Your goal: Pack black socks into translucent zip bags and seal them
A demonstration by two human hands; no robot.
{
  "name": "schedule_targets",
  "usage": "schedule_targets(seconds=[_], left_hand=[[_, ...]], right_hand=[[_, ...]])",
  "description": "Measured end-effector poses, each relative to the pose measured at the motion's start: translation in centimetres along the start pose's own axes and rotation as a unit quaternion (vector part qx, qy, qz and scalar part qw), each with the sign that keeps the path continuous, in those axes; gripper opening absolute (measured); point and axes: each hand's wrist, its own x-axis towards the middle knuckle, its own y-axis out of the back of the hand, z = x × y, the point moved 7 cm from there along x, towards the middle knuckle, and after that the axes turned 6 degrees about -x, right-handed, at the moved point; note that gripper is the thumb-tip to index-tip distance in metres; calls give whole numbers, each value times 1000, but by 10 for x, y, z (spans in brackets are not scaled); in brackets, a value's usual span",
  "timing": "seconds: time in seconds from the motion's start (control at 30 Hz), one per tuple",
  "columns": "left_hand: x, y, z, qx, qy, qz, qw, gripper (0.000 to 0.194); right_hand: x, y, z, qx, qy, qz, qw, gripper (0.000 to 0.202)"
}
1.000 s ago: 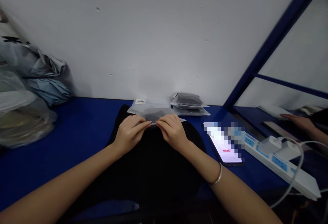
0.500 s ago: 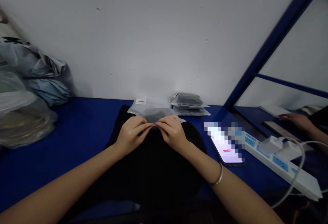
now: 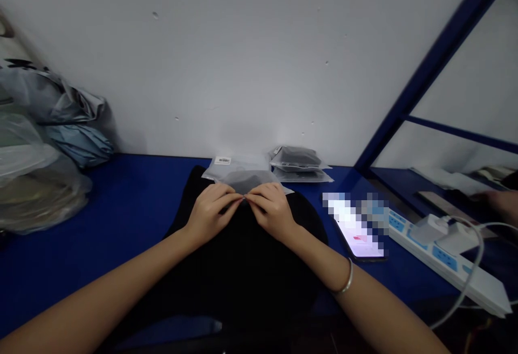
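My left hand [image 3: 209, 211] and my right hand [image 3: 272, 208] meet fingertip to fingertip, each pinching the near edge of a frosted plastic bag [image 3: 249, 180] with something dark inside. The fingers cover most of that edge. A black cloth [image 3: 243, 267], perhaps a garment, lies spread under both hands and forearms. Just behind the pinched bag is a flat frosted bag with a white barcode label [image 3: 223, 160]. Right of it, against the wall, several similar packed bags [image 3: 300, 158] lie stacked.
On the blue table [image 3: 133, 192], a lit phone [image 3: 360, 235] and a white power strip [image 3: 483, 281] with plugged-in chargers lie at the right. Clear plastic bags [image 3: 44, 192] and a grey-blue bundle [image 3: 83, 141] fill the left. Beyond the blue frame [image 3: 399, 116], another person's hand [image 3: 504, 203] shows.
My hands hold nearly the same pinch on the bag edge. Beyond the frame, the other person's hand has moved to the right and is blurred.
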Motion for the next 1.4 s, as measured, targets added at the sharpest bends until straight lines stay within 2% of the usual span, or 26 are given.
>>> schedule_targets(seconds=[0.73,0.9,1.03,1.23,1.4], left_hand=[[3,-2,6,19,-7,-18,1000,7],[5,-2,10,57,-19,-27,998,11],[7,-1,9,80,-17,-23,996,11],[7,6,9,86,-24,-1,996,7],[5,5,7,94,-20,-5,995,9]], right_hand=[[2,-1,-9,-52,58,-29,997,17],[2,-3,-10,-63,66,-38,995,17],[2,-2,-10,-71,58,-31,995,17],[4,6,-5,-60,15,16,998,14],[2,3,-6,-51,24,-2,998,14]])
